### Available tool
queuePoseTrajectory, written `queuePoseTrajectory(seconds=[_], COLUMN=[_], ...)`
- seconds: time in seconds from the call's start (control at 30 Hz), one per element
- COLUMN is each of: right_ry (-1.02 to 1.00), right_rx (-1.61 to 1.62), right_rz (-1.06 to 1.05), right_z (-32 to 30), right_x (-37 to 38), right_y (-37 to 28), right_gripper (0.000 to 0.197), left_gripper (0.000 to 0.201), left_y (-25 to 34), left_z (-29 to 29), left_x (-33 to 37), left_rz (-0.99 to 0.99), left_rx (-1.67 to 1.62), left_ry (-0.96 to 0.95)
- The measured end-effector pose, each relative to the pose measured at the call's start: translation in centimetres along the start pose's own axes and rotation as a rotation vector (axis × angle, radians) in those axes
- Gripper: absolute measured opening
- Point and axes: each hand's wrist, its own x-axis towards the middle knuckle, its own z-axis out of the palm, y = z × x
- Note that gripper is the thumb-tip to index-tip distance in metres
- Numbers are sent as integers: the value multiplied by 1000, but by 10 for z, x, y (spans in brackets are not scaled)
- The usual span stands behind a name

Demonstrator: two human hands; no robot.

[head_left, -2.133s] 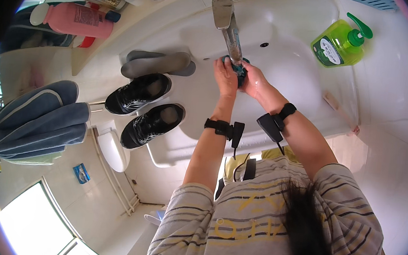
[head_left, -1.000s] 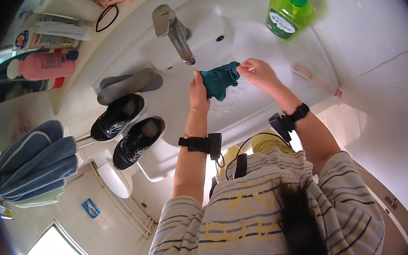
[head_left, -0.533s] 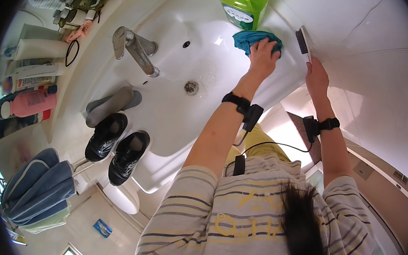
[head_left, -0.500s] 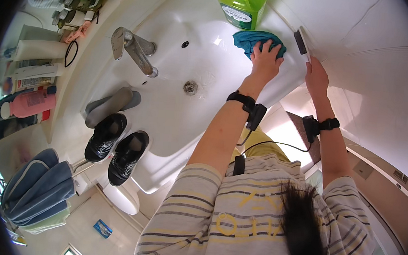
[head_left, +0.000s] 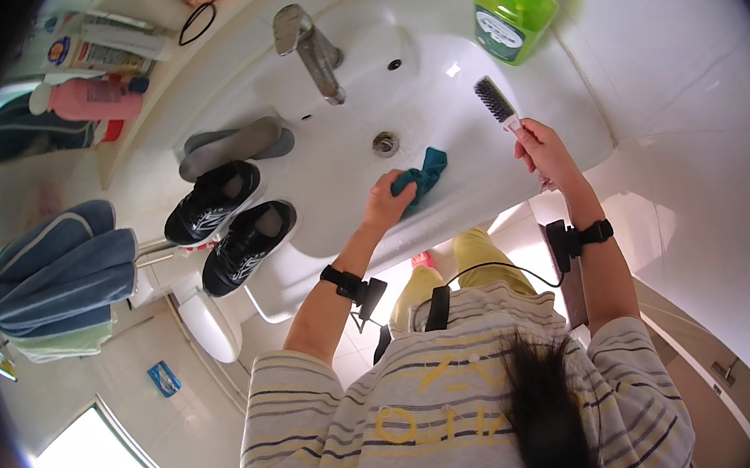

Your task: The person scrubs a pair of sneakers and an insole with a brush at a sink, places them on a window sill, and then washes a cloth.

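My left hand [head_left: 389, 199] is closed round a bunched teal cloth [head_left: 430, 172] over the near side of the white sink basin [head_left: 323, 206]. One end of the cloth sticks out toward the drain [head_left: 385, 144]. In my right hand [head_left: 543, 151] is a scrubbing brush [head_left: 496, 101], gripped by its pale handle, its dark bristles pointing up and left over the basin's right side. A pair of black shoes [head_left: 248, 244] rests on the sink's left ledge, with grey insoles [head_left: 239, 147] lying behind them.
A green pump bottle [head_left: 513, 17] stands on the far right rim. The metal faucet [head_left: 311, 52] reaches over the basin. Pink and white bottles [head_left: 90, 100] crowd the left shelf. Blue towels [head_left: 65, 267] hang at left, near a toilet [head_left: 211, 322].
My left hand has lifted the teal cloth off the right rim and brought it left and nearer, into the basin. My right hand has swung the brush from the wall side over the basin.
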Motion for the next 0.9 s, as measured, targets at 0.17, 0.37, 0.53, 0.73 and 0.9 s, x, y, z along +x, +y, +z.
queuePoseTrajectory(seconds=[0.17, 0.37, 0.53, 0.73, 0.9], right_ry=[-229, -215, -230, 155, 466], right_rx=[-23, -126, -197, -420, -824], right_rz=[19, -171, -214, -300, -269], right_z=[92, 174, 164, 47, -50], right_x=[42, 79, 72, 41, 14], right_y=[-51, -79, -76, -8, 52], right_gripper=[23, 25, 24, 15, 17], left_gripper=[39, 35, 35, 25, 23], left_y=[21, 21, 14, 39, 72], left_z=[-56, -75, -77, -74, -67], left_x=[9, -6, -14, 35, 85], left_rz=[-311, -321, -300, -221, -127], left_rx=[-541, -844, -1018, -1126, -1161], left_ry=[347, 439, 400, 318, 315])
